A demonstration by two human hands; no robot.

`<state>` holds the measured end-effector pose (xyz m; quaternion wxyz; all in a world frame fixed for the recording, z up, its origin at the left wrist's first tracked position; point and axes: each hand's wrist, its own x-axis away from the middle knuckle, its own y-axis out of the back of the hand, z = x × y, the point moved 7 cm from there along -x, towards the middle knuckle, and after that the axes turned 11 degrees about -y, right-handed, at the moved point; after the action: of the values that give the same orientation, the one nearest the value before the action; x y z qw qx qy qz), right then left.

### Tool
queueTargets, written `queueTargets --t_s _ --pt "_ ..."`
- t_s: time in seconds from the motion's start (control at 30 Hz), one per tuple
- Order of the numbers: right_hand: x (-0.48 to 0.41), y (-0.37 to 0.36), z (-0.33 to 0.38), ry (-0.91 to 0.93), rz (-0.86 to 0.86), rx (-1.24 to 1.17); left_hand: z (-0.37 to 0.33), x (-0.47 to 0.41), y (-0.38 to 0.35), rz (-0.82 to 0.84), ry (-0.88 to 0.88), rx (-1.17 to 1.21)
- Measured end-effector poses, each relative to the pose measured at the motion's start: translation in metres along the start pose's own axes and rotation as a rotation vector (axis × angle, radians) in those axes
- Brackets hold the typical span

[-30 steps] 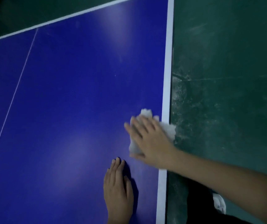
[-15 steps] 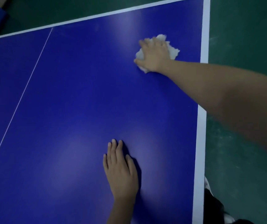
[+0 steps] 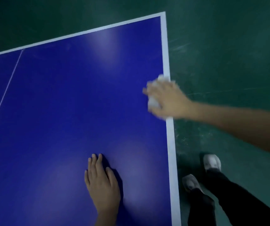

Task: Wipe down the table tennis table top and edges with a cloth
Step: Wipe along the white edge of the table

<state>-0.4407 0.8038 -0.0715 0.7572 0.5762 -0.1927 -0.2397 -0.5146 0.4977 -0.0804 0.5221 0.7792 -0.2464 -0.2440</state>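
Green floor (image 3: 228, 46) round blue table tennis table (image 3: 65, 111). Since half second before: right hand (image 3: 166, 100) and cloth (image 3: 153, 103) came back from far end to right edge, over white border line (image 3: 170, 136). Counted: one cloth, two hands, two shoes (image 3: 211, 161). Cloth lay under right hand, showing past fingertips; blur hid whether fingers flat or curled. Left hand (image 3: 103, 181) lay flat on table, fingers together, well apart from cloth.
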Motion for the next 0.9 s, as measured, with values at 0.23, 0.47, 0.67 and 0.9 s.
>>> queueTargets --t_s 0.23,0.47,0.67,0.9 --pt "-0.024 -0.026 -0.068 -0.837 -0.141 -1.330 -0.008 -0.001 0.006 -0.002 0.028 0.014" --pt "0.184 -0.081 0.042 -0.808 0.081 -1.679 -0.014 -0.003 0.006 -0.043 -0.006 -0.039" --pt "0.171 -0.071 0.035 -0.862 0.051 -1.549 -0.039 -0.030 0.000 -0.048 0.062 0.020" --pt "-0.075 -0.033 -0.094 -0.857 0.051 -1.487 -0.155 -0.110 -0.056 0.143 -0.284 -0.050"
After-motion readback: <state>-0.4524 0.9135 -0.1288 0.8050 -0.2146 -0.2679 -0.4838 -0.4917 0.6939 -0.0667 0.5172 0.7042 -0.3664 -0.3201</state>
